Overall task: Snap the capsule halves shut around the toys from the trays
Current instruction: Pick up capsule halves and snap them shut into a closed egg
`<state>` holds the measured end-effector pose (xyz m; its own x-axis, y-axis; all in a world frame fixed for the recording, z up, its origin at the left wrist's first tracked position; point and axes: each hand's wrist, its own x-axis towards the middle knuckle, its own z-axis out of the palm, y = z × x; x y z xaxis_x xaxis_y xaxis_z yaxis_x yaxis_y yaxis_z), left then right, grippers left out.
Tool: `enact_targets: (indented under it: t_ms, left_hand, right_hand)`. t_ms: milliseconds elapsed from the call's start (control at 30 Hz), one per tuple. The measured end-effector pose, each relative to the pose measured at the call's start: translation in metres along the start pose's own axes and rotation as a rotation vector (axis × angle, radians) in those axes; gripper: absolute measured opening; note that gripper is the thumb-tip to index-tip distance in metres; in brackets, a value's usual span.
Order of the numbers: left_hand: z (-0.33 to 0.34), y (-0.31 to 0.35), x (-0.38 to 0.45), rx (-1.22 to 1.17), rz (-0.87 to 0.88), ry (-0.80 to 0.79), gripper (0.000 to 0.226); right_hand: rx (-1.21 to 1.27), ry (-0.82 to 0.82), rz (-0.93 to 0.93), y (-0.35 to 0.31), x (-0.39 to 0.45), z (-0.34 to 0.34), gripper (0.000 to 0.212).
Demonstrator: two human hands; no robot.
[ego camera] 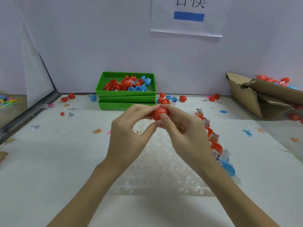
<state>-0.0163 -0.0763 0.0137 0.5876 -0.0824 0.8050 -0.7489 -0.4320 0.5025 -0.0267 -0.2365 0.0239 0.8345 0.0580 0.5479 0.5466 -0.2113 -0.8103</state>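
Note:
A red capsule (159,113) is held above the middle of the table between both hands. My left hand (131,133) pinches its left side with thumb and fingers. My right hand (185,133) grips its right side, thumb across the front. Whether the halves are fully joined is hidden by the fingers. Behind them stand stacked green trays (126,99); the top one holds several red and blue capsule halves (126,85). A row of red and blue halves with packaged toys (214,145) runs along the right of my right hand.
A clear bumpy plastic sheet (164,174) lies under my forearms. Loose toys, packets and capsules are scattered on the white table, including a blue dinosaur (247,133). A torn cardboard box (262,95) with red capsules sits at the right. A wall stands close behind.

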Motion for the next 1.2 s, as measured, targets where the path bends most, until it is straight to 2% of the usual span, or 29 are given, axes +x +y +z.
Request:
enact_targets:
  t_ms: [67, 233, 400, 600, 700, 800, 867, 1000, 1200]
  left_hand:
    - [0.001, 0.000, -0.002, 0.086, 0.045, 0.013, 0.040]
    - [0.009, 0.004, -0.009, 0.193, 0.085, -0.010, 0.041]
    - [0.012, 0.005, -0.014, 0.264, 0.135, 0.020, 0.041]
    - [0.012, 0.009, -0.011, 0.296, 0.162, 0.039, 0.036]
    - [0.012, 0.010, -0.008, 0.160, 0.029, 0.023, 0.038]
    - [0.009, 0.011, -0.005, 0.074, -0.084, -0.043, 0.046]
    - [0.006, 0.012, -0.004, 0.044, -0.117, -0.108, 0.050]
    - [0.001, 0.011, -0.002, 0.185, -0.028, -0.151, 0.052]
    - [-0.011, 0.004, 0.005, 0.088, -0.006, -0.229, 0.043]
  right_hand:
    - [-0.043, 0.001, -0.016, -0.001, -0.004, 0.004, 0.025]
    - [-0.115, 0.122, 0.049, 0.001, -0.008, 0.008, 0.024]
    - [-0.215, 0.068, 0.023, 0.001, -0.008, 0.006, 0.014]
    - [-0.235, 0.043, 0.002, -0.002, -0.006, 0.004, 0.018]
    - [-0.002, -0.094, 0.087, -0.002, -0.003, 0.002, 0.024]
    - [0.504, -0.247, 0.306, -0.006, 0.000, -0.001, 0.033]
    - [0.758, -0.310, 0.409, -0.008, 0.001, -0.003, 0.037]
    - [1.009, -0.386, 0.464, -0.010, 0.002, -0.007, 0.042]
    - [1.221, -0.410, 0.551, -0.006, 0.005, -0.010, 0.047]
